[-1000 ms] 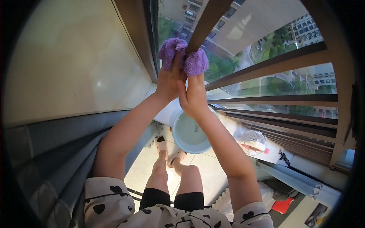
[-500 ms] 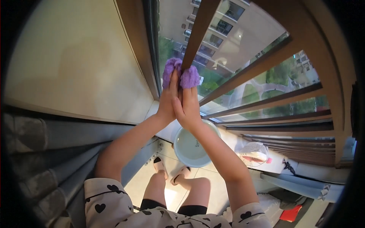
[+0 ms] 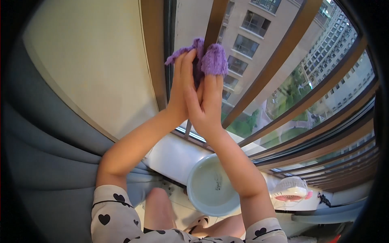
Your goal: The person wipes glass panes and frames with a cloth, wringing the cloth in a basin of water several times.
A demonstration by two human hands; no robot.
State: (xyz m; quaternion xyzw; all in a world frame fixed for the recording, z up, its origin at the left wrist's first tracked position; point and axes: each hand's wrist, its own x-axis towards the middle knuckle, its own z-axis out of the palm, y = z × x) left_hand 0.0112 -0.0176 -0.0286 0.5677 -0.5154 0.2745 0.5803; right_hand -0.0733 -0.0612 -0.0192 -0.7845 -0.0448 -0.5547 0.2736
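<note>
On my feed, the cloth [image 3: 214, 60] flanks a window bar [image 3: 216, 20]. Below, I see a basin [image 3: 210, 211], left of the fan [image 3: 289, 188] on the ledge [image 3: 302, 205]

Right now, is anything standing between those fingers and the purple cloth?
Nothing visible does: the left hand and right hand both touch the purple cloth directly, on opposite sides of the brown bar. The pale blue basin sits below, out of the way.
</note>
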